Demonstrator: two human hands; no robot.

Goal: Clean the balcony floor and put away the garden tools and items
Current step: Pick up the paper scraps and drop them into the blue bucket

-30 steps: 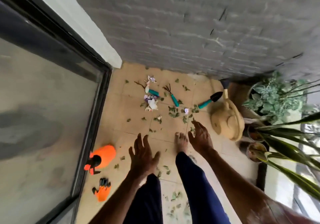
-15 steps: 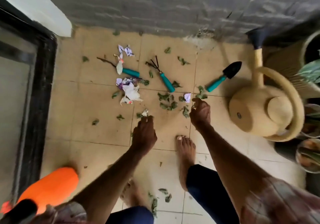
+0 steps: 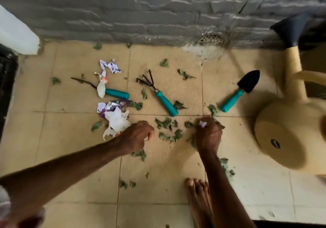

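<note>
Dry green leaves (image 3: 167,130) and crumpled paper scraps (image 3: 115,117) litter the beige tiled floor (image 3: 74,139). Three teal-handled tools lie near the wall: a thin weeder (image 3: 115,93) partly under paper, a hand rake (image 3: 163,98) and a black trowel (image 3: 240,91). My right hand (image 3: 208,136) is curled round a small purple-white paper scrap and some leaves. My left hand (image 3: 136,137) is curled just right of the paper pile, with a bit of white showing at its fingertips.
A beige watering can (image 3: 289,134) lies on its side at the right, its dark spout (image 3: 292,32) against the grey wall (image 3: 158,11). A floor drain (image 3: 210,40) sits at the wall's base. My bare foot (image 3: 198,196) stands behind the right hand. A dark door frame (image 3: 7,79) borders the left.
I have bent lower and the view has closed in on the floor. Both hands went from open above the litter to curled on the tiles; the right now holds a paper scrap.
</note>
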